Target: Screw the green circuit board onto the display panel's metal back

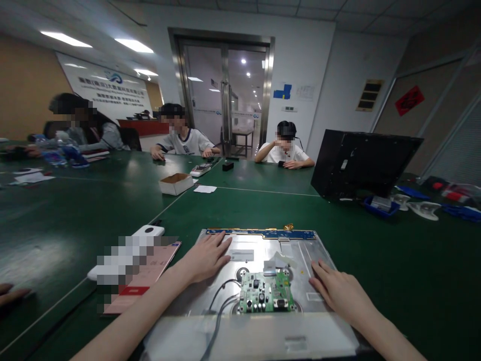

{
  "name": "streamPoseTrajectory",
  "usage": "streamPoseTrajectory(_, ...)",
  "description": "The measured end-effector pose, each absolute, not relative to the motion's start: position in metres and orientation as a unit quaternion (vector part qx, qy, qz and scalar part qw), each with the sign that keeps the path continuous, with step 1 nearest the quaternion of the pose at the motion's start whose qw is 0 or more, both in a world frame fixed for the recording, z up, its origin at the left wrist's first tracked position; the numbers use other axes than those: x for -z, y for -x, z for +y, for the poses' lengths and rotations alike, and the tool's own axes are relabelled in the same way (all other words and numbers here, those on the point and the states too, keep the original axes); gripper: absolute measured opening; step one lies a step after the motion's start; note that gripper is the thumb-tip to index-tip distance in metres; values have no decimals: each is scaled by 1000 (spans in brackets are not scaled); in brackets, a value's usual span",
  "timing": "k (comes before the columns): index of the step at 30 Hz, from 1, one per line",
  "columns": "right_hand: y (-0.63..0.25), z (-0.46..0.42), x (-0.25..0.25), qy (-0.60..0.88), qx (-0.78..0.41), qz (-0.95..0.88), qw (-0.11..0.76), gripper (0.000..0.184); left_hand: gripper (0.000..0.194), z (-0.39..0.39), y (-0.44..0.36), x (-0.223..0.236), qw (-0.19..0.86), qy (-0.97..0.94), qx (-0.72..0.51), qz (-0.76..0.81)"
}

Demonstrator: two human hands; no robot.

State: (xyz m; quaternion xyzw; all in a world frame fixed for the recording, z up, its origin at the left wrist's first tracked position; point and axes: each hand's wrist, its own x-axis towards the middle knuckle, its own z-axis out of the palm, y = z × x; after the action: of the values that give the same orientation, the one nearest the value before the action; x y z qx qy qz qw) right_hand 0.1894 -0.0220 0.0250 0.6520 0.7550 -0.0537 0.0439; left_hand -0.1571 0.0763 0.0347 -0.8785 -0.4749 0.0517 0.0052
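In front of me on the green table lies an LCD panel (308,245), its silvery metal back facing up. A green circuit board (265,293) sits at its middle, with dark cables (221,308) running off to the left. Along the far edge runs a narrow blue circuit strip (259,233). My left hand (206,258) rests on the panel's upper left, fingers stretched toward the strip. On the right part of the metal back lie the fingertips of my right hand (340,291), loosely extended. Neither hand grips anything.
A white power strip (146,235) and a pink printed sheet (161,258) lie to the left. Further back are an open small box (176,184) and a black monitor housing (361,165). Several people sit around the table; another person's fingers (13,295) show at far left.
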Motion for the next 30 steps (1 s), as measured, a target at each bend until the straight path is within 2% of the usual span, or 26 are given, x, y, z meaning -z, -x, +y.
streamPoseTrajectory(4,-191,-19,-34,-625,103,773,-28,36,39,71,159,-47,-58,889,16,-454)
streamPoseTrajectory(7,-180,-18,-36,-589,157,788,-84,24,26,59,161,-55,-167,893,57,-414)
streamPoseTrajectory(13,-157,-9,-31,-554,194,801,-121,17,12,32,166,-59,-282,866,70,-406)
streamPoseTrajectory(21,-155,-7,-28,-543,197,808,-115,16,12,22,173,-48,-304,849,85,-425)
streamPoseTrajectory(30,-159,-10,-33,-541,191,812,-108,14,11,23,170,-49,-283,855,103,-421)
